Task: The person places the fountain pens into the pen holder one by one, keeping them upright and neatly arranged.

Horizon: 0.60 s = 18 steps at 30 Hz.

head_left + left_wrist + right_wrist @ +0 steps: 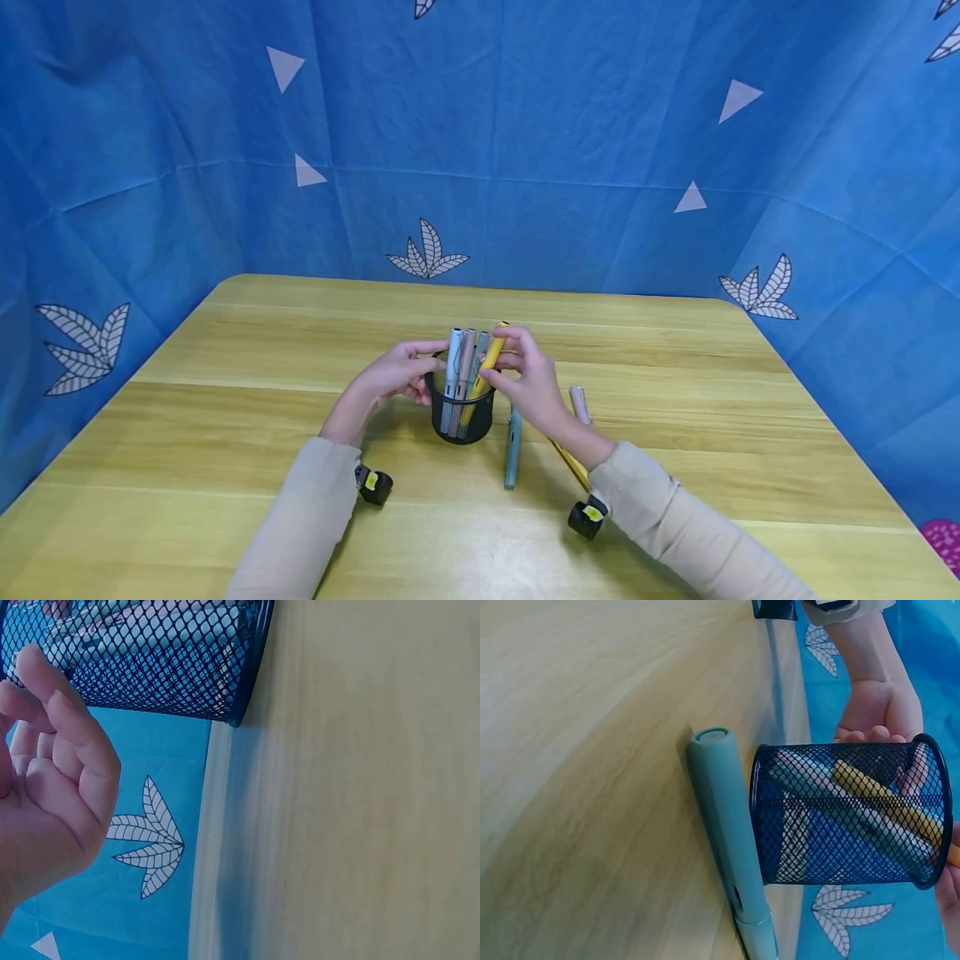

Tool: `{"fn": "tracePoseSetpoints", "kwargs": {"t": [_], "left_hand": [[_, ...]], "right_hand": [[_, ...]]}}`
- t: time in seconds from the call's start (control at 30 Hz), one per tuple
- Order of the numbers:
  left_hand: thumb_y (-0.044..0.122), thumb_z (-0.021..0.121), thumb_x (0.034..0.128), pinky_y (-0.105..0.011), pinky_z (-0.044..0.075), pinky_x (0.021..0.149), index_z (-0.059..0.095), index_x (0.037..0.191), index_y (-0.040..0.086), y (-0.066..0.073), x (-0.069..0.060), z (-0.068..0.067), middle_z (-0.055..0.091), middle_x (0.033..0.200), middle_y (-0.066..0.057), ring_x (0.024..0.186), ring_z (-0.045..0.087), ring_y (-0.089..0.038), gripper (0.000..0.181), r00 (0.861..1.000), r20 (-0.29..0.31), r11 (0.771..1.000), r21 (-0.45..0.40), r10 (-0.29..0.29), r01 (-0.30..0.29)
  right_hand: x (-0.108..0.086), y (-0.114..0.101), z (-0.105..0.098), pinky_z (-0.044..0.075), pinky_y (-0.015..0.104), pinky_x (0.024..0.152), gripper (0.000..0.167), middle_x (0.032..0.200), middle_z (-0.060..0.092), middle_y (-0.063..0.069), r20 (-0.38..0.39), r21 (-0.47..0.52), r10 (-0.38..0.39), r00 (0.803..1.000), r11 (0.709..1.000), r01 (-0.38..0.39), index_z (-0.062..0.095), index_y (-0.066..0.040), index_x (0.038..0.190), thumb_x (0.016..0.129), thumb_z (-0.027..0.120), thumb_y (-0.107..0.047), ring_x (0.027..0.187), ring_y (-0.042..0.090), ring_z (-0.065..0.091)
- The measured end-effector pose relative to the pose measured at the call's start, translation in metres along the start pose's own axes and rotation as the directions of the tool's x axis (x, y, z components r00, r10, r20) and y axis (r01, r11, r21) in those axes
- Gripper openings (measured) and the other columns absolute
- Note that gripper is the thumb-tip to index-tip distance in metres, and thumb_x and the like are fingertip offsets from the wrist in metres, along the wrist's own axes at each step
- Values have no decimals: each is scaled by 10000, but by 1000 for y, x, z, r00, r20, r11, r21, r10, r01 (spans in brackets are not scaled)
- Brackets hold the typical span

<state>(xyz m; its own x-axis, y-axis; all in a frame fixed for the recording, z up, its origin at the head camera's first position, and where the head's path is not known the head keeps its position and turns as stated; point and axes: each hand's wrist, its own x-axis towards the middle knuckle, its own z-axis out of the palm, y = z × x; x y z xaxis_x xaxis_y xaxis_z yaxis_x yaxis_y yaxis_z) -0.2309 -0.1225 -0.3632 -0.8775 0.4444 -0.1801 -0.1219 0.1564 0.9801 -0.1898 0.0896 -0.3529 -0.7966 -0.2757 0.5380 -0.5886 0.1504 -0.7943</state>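
Note:
A black mesh pen holder (480, 423) stands upright on the table. My left hand (396, 372) holds its rim at the left side, with the fingertips against the mesh in the left wrist view. With my right hand (531, 382) I pinch a yellow pen (491, 358) near its top. This pen leans to the right, its lower part inside the holder. Beside it in the holder stand a light blue pen (453, 360), a brownish pen (464, 367) and a grey-green pen (483, 340).
On the table right of the holder lies a teal pen (513, 450). A light purple pen (579, 406) and another yellow pen (573, 467) lie further right, partly behind my right forearm. Blue cloth (525, 225) hangs behind the wooden table (262, 358).

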Motion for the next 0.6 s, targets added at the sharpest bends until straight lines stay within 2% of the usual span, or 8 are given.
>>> {"fn": "tracePoseSetpoints", "kwargs": {"t": [0.27,0.43,0.6], "left_hand": [[110,510,863,-229,442,419,387,1359,90,1,0,0,443,432,-8,394,515,-126,511,1000,-5,1000,9,-11,11],[106,506,866,-229,446,422,385,1360,89,0,0,0,455,441,-12,396,513,-122,509,1000,-2,1000,3,-7,7],[100,497,869,-226,443,418,381,1361,84,-1,1,0,466,445,-14,395,516,-121,505,1000,4,1000,-3,7,-7]], "right_hand": [[1,5,-1,521,326,675,448,994,558,220,24,-79,14,1000,997,-12,396,25,1157,776,626,74,826,276,614],[2,5,0,522,321,682,588,985,577,231,13,-84,11,1000,996,-10,327,4,1243,752,636,102,812,273,616],[4,4,-1,518,315,716,676,975,580,233,16,-51,17,1000,999,-16,329,-20,1313,731,639,127,820,286,613]]}}
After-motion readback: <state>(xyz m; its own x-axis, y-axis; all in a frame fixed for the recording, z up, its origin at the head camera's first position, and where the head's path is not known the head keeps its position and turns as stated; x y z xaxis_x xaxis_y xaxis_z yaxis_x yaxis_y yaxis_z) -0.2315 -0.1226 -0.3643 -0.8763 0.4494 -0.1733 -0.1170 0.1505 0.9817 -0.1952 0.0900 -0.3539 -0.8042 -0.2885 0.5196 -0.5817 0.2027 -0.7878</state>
